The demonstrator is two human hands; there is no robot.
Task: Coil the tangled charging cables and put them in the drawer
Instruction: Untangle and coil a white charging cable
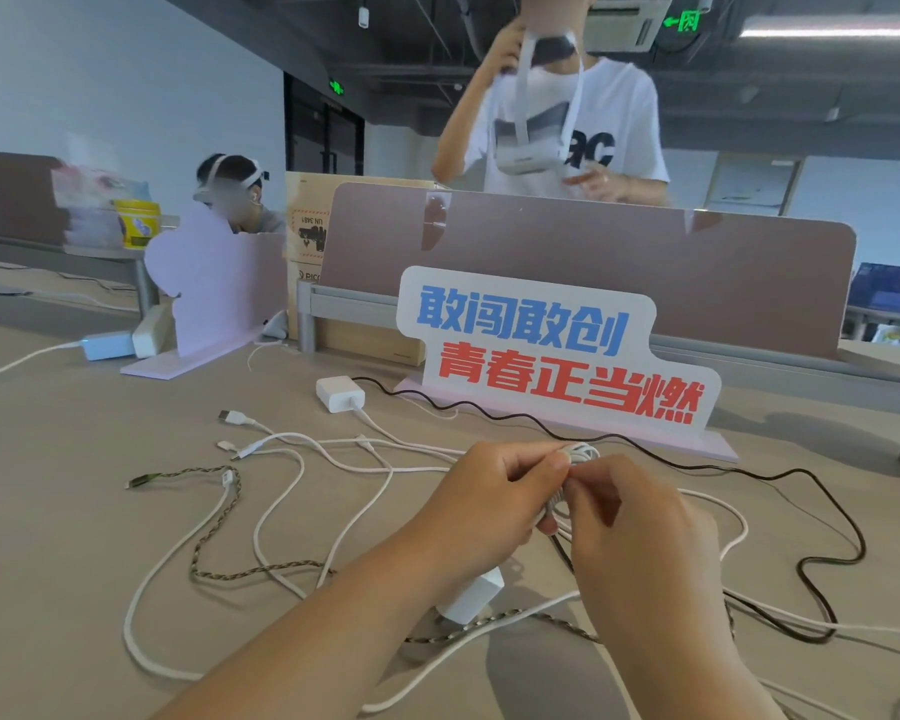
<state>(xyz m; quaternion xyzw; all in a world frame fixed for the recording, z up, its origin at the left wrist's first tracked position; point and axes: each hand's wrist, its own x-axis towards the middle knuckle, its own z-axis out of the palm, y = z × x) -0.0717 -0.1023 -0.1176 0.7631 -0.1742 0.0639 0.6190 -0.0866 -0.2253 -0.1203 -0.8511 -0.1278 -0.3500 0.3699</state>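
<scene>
Left hand: fingers curled round the white cable coil, just before the slogan sign.
Right hand: fingertips pinching that same coil.

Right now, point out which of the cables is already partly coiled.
The white cable pinched between the left hand and right hand, looped into a bundle. The black cable and braided cable lie loose.

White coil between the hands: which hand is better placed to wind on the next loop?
Probably the right hand. The left hand holds the white coil, while the right pinches at the coil's edge, and loose white cable trails on that side.
</scene>
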